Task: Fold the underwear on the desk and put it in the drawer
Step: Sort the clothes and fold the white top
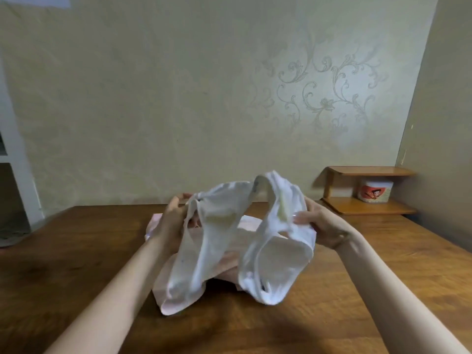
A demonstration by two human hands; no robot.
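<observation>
Above the counter (76,251): white underwear (217,226) hung, lifted.
Left hand (171,221): fingers (176,201) clamped on underwear.
Right hand (321,226): fingers (301,218) clamped on underwear.
Beneath: pink cloth (166,300) lay.

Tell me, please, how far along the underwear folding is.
Nothing looks folded yet. In hand: white underwear hangs unfolded between the left hand and right hand, above the desk. A pink garment lies loose beneath. Left: folding both and stowing them; no drawer is in view.
</observation>
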